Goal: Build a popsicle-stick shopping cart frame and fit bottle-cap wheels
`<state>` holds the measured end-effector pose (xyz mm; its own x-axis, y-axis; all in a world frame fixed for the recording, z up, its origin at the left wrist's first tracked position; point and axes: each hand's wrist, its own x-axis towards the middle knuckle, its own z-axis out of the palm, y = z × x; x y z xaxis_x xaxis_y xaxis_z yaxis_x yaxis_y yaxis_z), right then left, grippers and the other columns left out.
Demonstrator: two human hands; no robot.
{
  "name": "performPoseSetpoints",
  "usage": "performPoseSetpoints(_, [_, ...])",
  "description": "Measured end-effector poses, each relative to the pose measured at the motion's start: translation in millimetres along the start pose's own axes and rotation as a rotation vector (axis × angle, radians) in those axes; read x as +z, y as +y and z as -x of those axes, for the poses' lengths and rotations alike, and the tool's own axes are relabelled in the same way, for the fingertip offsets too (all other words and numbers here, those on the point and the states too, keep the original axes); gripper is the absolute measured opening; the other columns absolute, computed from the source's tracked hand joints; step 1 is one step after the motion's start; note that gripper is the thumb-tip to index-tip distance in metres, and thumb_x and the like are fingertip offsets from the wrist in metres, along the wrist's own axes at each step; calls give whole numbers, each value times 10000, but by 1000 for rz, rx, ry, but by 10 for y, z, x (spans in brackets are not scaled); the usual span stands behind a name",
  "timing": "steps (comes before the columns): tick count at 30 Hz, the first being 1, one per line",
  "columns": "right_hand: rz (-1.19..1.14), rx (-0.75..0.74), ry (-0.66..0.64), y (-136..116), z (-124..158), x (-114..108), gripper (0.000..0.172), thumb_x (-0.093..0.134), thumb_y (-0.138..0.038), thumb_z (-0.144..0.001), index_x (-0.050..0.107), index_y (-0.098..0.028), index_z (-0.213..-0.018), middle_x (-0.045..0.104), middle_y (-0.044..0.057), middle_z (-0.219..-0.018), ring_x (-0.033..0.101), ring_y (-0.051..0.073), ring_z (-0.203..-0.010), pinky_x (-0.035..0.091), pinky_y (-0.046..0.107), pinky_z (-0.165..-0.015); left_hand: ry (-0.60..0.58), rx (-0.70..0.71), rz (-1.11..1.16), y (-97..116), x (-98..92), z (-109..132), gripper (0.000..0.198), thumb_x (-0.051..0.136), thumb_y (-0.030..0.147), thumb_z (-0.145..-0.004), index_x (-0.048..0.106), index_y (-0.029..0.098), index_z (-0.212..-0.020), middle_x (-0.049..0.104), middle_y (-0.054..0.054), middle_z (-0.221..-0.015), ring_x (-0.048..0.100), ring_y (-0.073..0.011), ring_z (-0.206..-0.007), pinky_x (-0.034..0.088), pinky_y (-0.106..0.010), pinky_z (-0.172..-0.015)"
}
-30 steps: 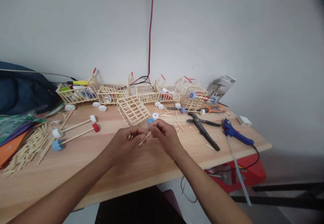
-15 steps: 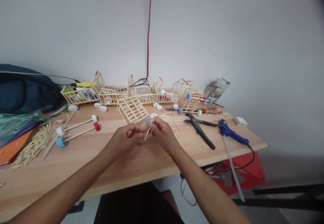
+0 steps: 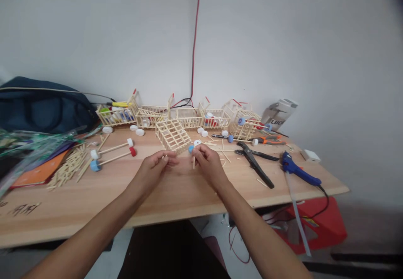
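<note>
My right hand (image 3: pixel 207 162) is closed in a pinch on a short wooden stick (image 3: pixel 194 163), which points down towards the table. To its left, my left hand (image 3: pixel 155 166) is also pinched, and the pale end of a small wooden stick shows at its fingertips; most of that piece is hidden. The hands are apart, both over the near side of a slatted stick basket (image 3: pixel 173 135) lying tilted on the table. Just beyond my right fingertips are a white cap wheel (image 3: pixel 197 143) and a blue cap (image 3: pixel 190 149).
Several stick carts (image 3: pixel 189 117) line the wall. Wheel axles (image 3: pixel 115 158) and loose sticks (image 3: pixel 67 167) lie left, by a dark blue bag (image 3: pixel 47 104). On the right are black pliers (image 3: pixel 256 167), orange-handled pliers (image 3: pixel 270 140) and a blue glue gun (image 3: pixel 300 173) with its cord hanging over the edge.
My hands have drawn apart, the left one leftwards and the right one rightwards with its stick now nearly upright. The whole view has shifted slightly, showing more of the table's left side.
</note>
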<state>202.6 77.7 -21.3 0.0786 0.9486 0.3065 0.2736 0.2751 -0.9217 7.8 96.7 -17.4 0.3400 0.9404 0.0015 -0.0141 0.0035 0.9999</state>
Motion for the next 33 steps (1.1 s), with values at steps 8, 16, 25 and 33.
performPoseSetpoints(8, [79,-12,28,-21,4,19,272,486,-399,-902,527,-199,-723,490,-43,-563,463,114,-526,361,238,-539,242,17,-2,-13,-148,9,451,704,421,-710,722,137,-1061,723,-77,-852,608,-157,-730,429,-245,-636])
performPoseSetpoints(16, [98,20,17,65,7,20,274,411,-382,-947,476,-223,-734,455,-68,-513,417,111,-474,338,241,-531,137,74,-378,-1,-193,-44,359,633,364,-742,738,140,-1002,686,-25,-663,592,-181,-693,413,-275,-677])
performPoseSetpoints(25, [172,-5,-21,61,-19,28,208,459,-309,-905,486,-212,-722,520,-58,-592,484,117,-584,353,237,-614,78,137,-600,44,-158,-30,138,588,307,-758,651,194,-806,627,19,-652,555,-176,-672,365,-264,-658])
performPoseSetpoints(33, [195,34,12,89,-21,-5,318,452,-360,-912,468,-211,-631,476,-55,-531,467,118,-555,336,238,-591,29,121,-686,-19,-153,-87,168,550,339,-783,605,199,-855,503,48,-617,481,-149,-608,332,-250,-593])
